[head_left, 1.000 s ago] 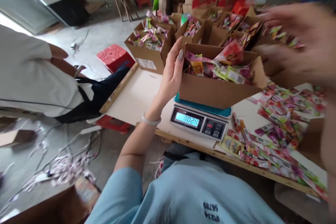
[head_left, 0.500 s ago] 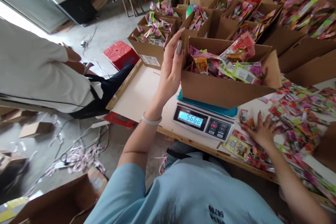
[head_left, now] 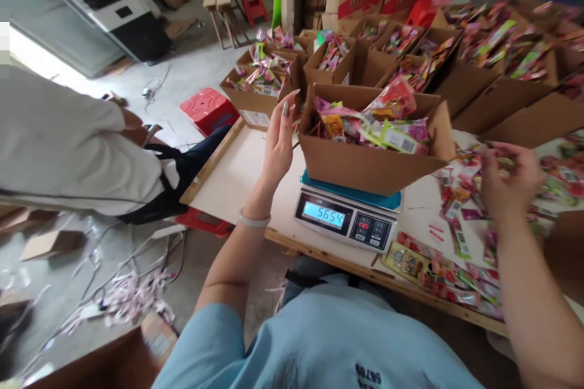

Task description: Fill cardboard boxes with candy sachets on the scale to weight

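Open brown cardboard box (head_left: 360, 164), filled with colourful plastic packets (head_left: 383, 124), sits on a silver-and-teal digital scale (head_left: 345, 219) atop the white wood-edged bench (head_left: 232, 173). Left hand (head_left: 279, 146) upright just beside the box's left end, grip released, fingers extended. Right hand (head_left: 511, 176) curled at scattered loose packets (head_left: 458, 200); cannot tell whether its grip has any.

Toward the table's (head_left: 246, 158) right end, the picture's edge cuts off a brown box (head_left: 568, 249). The right hand (head_left: 511, 179) hides some packets (head_left: 457, 197); the filled box (head_left: 365, 164) covers most of the blue tray (head_left: 351, 190).
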{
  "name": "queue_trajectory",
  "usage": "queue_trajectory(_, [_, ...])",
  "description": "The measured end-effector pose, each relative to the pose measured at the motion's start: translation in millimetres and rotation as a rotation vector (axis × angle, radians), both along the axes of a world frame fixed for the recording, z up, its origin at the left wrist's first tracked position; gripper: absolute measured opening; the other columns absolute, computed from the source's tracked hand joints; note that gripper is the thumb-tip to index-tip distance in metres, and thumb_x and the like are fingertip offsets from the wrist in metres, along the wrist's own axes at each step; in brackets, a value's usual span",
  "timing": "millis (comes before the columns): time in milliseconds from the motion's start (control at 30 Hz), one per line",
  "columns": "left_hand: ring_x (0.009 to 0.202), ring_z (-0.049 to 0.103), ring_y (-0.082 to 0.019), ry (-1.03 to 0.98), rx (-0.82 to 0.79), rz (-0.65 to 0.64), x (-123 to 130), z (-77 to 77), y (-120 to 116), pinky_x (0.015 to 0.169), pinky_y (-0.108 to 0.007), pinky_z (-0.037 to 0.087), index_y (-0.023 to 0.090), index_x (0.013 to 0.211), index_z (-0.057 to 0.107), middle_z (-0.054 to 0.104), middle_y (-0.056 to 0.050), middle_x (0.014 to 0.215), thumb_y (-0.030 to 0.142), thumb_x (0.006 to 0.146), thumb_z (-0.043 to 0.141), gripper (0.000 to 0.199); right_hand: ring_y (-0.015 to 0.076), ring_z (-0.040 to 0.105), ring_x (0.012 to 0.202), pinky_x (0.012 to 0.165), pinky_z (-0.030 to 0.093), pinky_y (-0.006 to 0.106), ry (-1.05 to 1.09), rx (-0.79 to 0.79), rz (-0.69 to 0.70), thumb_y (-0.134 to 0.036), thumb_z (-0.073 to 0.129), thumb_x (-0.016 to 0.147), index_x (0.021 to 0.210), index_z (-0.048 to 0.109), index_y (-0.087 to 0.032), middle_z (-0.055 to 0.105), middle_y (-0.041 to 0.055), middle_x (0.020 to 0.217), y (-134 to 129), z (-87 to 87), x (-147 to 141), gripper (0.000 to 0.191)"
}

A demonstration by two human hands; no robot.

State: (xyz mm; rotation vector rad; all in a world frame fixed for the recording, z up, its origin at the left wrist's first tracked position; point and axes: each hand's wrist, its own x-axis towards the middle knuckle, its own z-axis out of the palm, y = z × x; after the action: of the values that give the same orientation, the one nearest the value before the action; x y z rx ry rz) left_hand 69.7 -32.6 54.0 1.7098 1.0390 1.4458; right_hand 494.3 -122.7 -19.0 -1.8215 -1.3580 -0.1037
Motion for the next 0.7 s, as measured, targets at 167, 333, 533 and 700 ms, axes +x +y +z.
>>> queue_trajectory(167, [0.157, 0.045, -0.029, 0.03, 0.128, 0.0, 5.3, 10.5, -3.7, 0.131, -0.044, 0.037, 0.033, 0.145, 0.059, 0.055, -0.007, 0.162, 0.073, 0.103, 0.036, 0.062, 0.0246, 0.063, 0.123, 0.117, 0.049, 0.053, -0.185, 0.197, 0.392, -0.071, 0.057, 0.096, 0.091, 0.071, -0.02, 0.071, 0.0105, 0.119, 26.1, 127.1, -60.9, 0.053])
queue_trajectory(333, [0.156, 0.046, -0.028, 0.021, 0.155, -0.007, 2.9, 16.3, -9.2, 0.133, -0.046, 0.033, 0.034, 0.145, 0.059, 0.056, -0.006, 0.161, 0.071, 0.104, 0.036, 0.06, 0.0486, 0.017, 0.161, 0.13, 0.015, 0.076, -0.405, -0.159, 0.664, -0.096, 0.068, 0.067, 0.094, 0.076, -0.013, 0.047, 0.0115, 0.158, 66.5, 152.9, -86.6, 0.087])
queue_trajectory(533, [0.156, 0.046, -0.029, 0.007, 0.126, -0.015, -1.0, 10.9, -9.4, 0.133, -0.048, 0.034, 0.035, 0.144, 0.06, 0.056, -0.006, 0.16, 0.072, 0.103, 0.04, 0.059, 0.0438, 0.023, 0.162, 0.132, 0.011, 0.076, -0.445, -0.337, 0.888, -0.081, 0.071, 0.08, 0.084, 0.071, -0.013, 0.045, 0.0104, 0.161, 77.9, 151.7, -80.0, 0.068])
queue_trajectory(700, [0.158, 0.043, -0.03, 0.006, 0.114, -0.029, 1.2, 11.2, -6.5, 0.133, -0.048, 0.035, 0.035, 0.146, 0.059, 0.055, -0.004, 0.162, 0.075, 0.102, 0.038, 0.063, 0.0291, 0.041, 0.156, 0.133, 0.026, 0.065, -0.264, -0.141, 0.943, -0.081, 0.062, 0.087, 0.083, 0.07, -0.014, 0.049, 0.0049, 0.16, 46.6, 180.3, -72.1, 0.067])
